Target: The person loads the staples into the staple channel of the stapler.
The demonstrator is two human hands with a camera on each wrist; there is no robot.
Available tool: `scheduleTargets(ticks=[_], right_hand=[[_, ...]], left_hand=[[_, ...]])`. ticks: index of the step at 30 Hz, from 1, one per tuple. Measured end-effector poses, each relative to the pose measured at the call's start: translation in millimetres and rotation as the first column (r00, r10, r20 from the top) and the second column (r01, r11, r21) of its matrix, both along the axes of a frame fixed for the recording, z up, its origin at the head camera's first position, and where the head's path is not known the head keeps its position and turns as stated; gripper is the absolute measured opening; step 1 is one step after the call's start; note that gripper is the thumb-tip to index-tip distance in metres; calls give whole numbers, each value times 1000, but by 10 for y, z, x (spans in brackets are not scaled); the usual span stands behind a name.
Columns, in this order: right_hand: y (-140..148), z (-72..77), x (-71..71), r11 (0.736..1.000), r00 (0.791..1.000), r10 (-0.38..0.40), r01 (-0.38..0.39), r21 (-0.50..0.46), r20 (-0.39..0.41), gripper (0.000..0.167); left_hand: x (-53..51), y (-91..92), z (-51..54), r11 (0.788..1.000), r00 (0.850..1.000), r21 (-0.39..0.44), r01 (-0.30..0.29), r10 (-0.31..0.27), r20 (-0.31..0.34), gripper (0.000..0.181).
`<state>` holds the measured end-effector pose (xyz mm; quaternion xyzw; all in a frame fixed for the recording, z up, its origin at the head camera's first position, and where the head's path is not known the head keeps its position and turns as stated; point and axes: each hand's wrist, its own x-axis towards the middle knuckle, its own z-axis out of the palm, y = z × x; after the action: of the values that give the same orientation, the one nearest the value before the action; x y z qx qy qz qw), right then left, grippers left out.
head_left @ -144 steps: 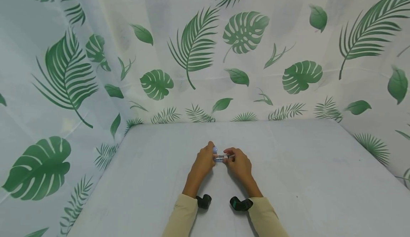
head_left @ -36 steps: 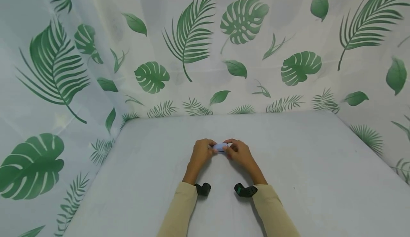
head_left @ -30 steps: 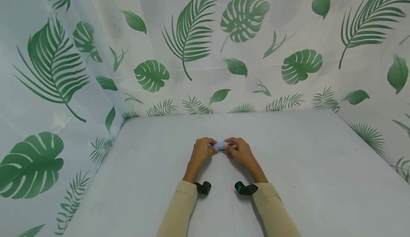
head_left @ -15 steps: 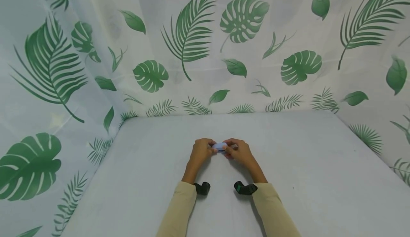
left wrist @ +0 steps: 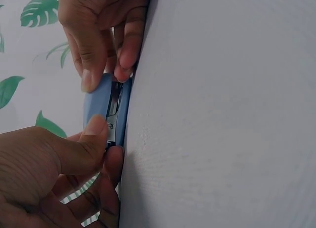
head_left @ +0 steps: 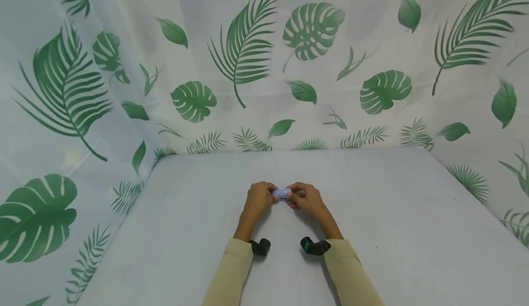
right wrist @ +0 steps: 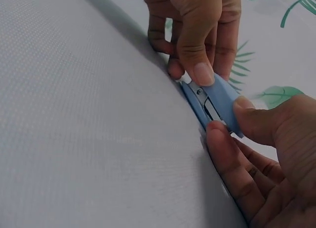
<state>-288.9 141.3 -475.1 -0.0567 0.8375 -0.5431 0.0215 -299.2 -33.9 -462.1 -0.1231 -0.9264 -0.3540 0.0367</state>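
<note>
A small light-blue stapler [head_left: 283, 194] is held between both hands, low over the white table. Its blue top cover lies over a metal middle part, which shows along the side in the left wrist view. My left hand [head_left: 258, 198] pinches the hinge end with the thumb on the cover and fingers at the base. At the opposite end, my right hand [head_left: 307, 199] grips the stapler, its thumb on the cover, as the right wrist view shows, and a fingertip near the base. The inside of the stapler is mostly hidden.
The white table [head_left: 198, 241] stretches around the hands. A white cloth with green leaf prints [head_left: 322, 127] hangs behind it and at both sides. Each wrist wears a black device, one on the left [head_left: 261, 247] and one on the right [head_left: 315, 246].
Several seconds ago the stapler stood opened up with its metal tray exposed between the hands; now its blue cover is folded down. Over the last second both hands keep their hold, with hardly any motion.
</note>
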Motion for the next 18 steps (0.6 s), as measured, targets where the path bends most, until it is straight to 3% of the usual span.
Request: scheduleTargets(ticks=[10, 18], right_hand=[[26, -38, -2, 995, 993, 2, 9, 95, -116, 39], [47, -20, 14, 993, 993, 13, 0, 115, -114, 41]], left_hand=[[5, -31, 4, 997, 1000, 83, 9, -8, -21, 19], [2, -30, 4, 996, 999, 79, 33, -33, -3, 25]])
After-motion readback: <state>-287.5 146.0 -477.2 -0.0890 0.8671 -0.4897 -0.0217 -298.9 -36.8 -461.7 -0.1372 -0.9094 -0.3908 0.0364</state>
